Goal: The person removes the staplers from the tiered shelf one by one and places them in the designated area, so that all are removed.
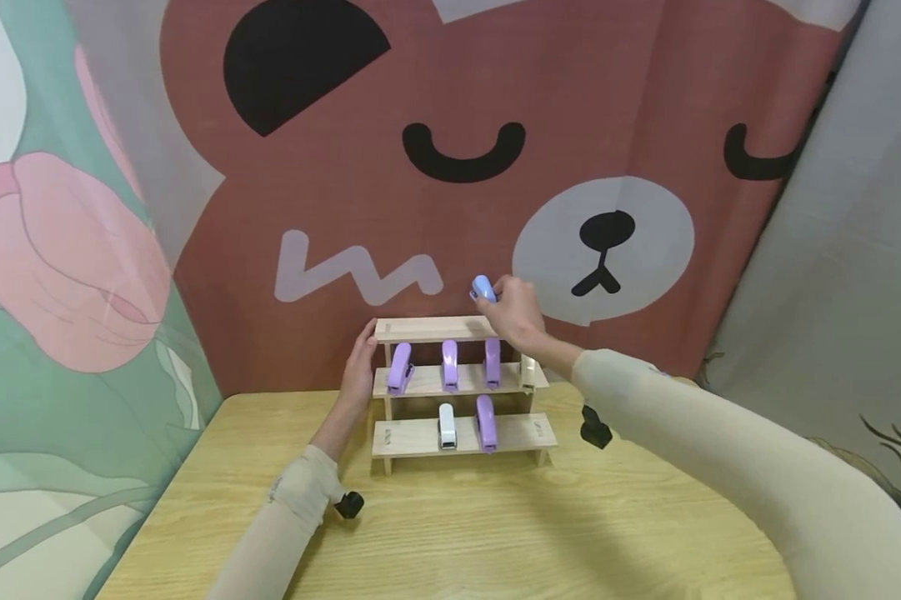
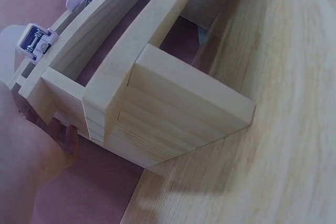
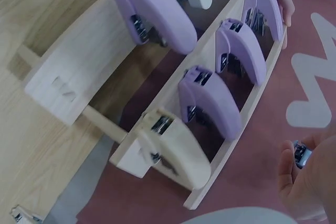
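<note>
A three-tier wooden rack (image 1: 412,429) stands on the table, bearing small staplers. My right hand (image 1: 513,312) pinches a light-blue stapler (image 1: 483,288) above the right part of the top tier; fingers mostly cover that stapler in the right wrist view. At the rack's left end, my left hand (image 1: 356,371) grips the top tier's edge, its fingers (image 2: 71,142) partly hidden behind the wood. On the middle tier sit three purple staplers (image 3: 210,100) and a cream stapler (image 3: 178,150) at the right end. The bottom tier carries a white stapler (image 1: 447,427) and a purple stapler (image 1: 486,423).
The wooden table (image 1: 450,533) extends in front of the rack and to both sides. Behind it hangs a curtain (image 1: 330,192) with a bear print. A pale item with a metal part (image 3: 23,215) lies near the lower-left corner of the right wrist view.
</note>
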The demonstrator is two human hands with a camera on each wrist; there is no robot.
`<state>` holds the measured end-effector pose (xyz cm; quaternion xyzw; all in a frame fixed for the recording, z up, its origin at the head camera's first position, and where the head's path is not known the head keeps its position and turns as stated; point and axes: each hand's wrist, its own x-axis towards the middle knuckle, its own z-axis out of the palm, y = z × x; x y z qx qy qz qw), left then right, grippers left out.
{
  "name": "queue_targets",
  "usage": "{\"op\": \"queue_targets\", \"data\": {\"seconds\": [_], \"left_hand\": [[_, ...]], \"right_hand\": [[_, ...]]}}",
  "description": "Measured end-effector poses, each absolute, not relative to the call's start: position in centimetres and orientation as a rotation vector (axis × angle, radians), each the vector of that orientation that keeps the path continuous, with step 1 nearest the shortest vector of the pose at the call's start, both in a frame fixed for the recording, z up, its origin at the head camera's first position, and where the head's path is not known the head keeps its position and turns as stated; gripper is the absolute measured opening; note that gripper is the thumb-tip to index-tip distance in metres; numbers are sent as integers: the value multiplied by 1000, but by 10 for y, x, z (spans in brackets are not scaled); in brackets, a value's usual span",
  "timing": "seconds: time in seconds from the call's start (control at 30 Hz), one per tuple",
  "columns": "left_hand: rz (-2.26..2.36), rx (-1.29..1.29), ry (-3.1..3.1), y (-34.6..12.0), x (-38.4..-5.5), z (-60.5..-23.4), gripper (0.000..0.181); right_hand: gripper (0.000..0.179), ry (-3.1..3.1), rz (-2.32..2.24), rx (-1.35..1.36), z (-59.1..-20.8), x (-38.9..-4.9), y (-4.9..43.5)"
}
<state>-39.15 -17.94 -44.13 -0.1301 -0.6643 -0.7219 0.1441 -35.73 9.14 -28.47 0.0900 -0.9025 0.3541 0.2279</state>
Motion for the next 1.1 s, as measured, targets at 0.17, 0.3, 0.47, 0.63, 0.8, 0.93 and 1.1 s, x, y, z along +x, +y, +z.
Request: {"op": "queue_targets", "data": {"seconds": [0.17,0.3,0.47,0.63,0.8,0.93,1.1], "left_hand": [[-2088,-385,-1929,-181,-390,-440,51],[-2102,-377,-1917,-181,-390,-440,51],[-2100,-362,-1908,-182,-390,-441,52],[-2089,-362,-1912,-183,-389,-441,52],[-2089,-376,-1917,-181,-388,-441,53],[-2092,-379,-1924,-181,-389,-440,53],[-2100,-393,-1921,-182,-387,-439,52]], "right_hand": [[21,-2476,990,246,-285,-354,107],[22,-2468,1004,231,-286,-350,120],[23,-2446,994,215,-286,-345,136],[25,-2447,968,189,-290,-340,152],[25,-2443,942,156,-294,-335,173],[27,-2440,928,108,-298,-330,188],[30,-2454,938,47,-307,-323,202]]}}
